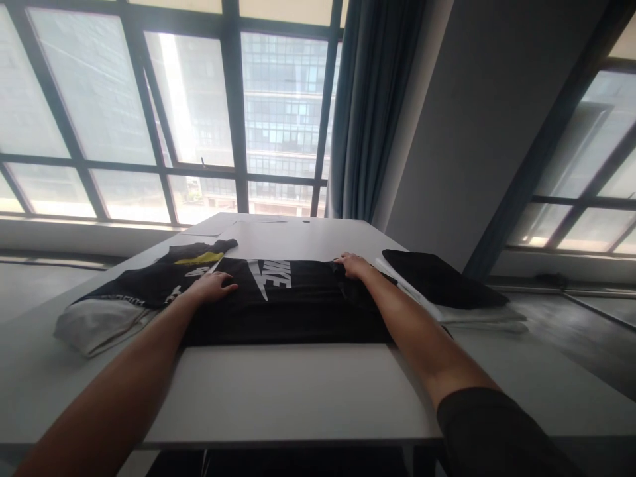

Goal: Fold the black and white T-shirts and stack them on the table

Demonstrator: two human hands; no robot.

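A black T-shirt [308, 321] with a white NIKE print lies flat across the table in front of me, its right part bunched. On its left part rests my left hand [214, 289], fingers stretched over the cloth and thumb apart. At the far right edge, my right hand [354, 265] has its fingers closed on the shirt's dark fabric; the fingertips are partly hidden. The shirt's right side is partly covered by my right forearm.
Left of the shirt is a loose heap of dark, yellow and grey clothes [109, 321]. A stack of folded garments [442, 278], black over white and grey, stands at the right. The white table [298, 391] reaches toward the windows and a blue curtain [362, 112].
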